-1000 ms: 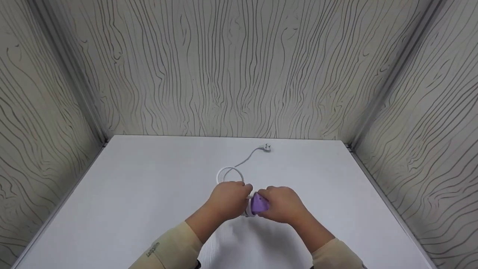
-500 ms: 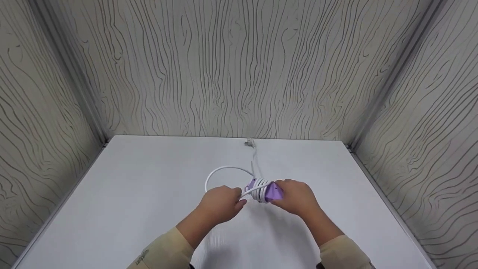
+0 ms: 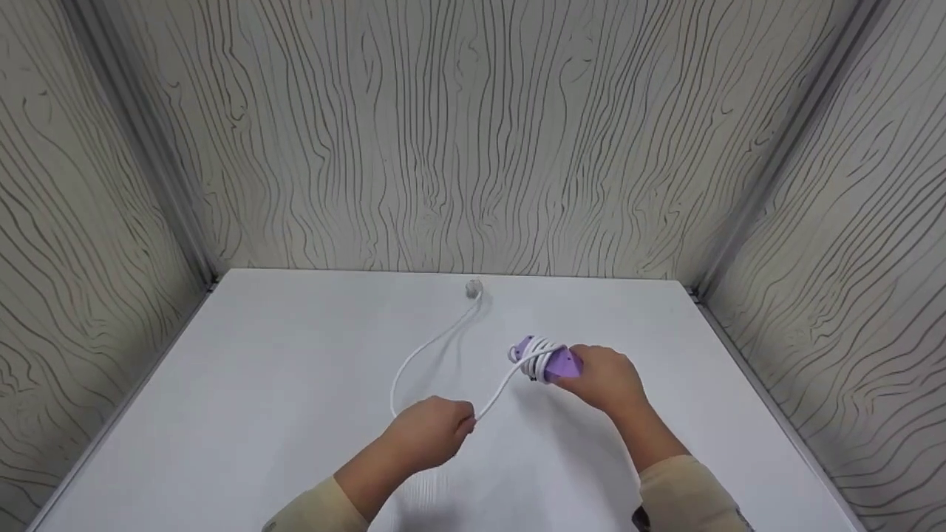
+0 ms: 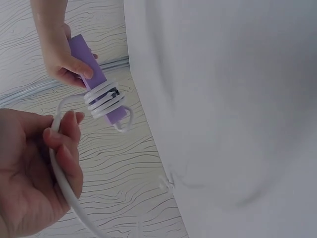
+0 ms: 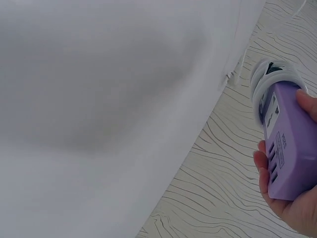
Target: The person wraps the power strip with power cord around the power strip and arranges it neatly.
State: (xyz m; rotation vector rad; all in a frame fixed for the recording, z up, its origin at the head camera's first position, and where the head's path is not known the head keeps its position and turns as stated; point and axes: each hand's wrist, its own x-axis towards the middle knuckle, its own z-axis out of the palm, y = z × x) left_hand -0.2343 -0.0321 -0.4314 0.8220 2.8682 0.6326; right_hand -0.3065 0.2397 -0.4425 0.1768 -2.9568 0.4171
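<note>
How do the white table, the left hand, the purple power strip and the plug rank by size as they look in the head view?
1. White table
2. Left hand
3. Purple power strip, partly hidden by the right hand and the wrapped cord
4. Plug

A plain white tabletop (image 3: 259, 384) spreads across the lower part of the head view. Behind it stands a pale back panel (image 3: 443, 133) patterned with dark, wavy wood-grain lines. A left panel (image 3: 66, 244) and a right panel (image 3: 872, 244) carry the same pattern. A grey left corner post (image 3: 141, 140) and a matching right corner post (image 3: 782, 144) line the joins between panels.
</note>
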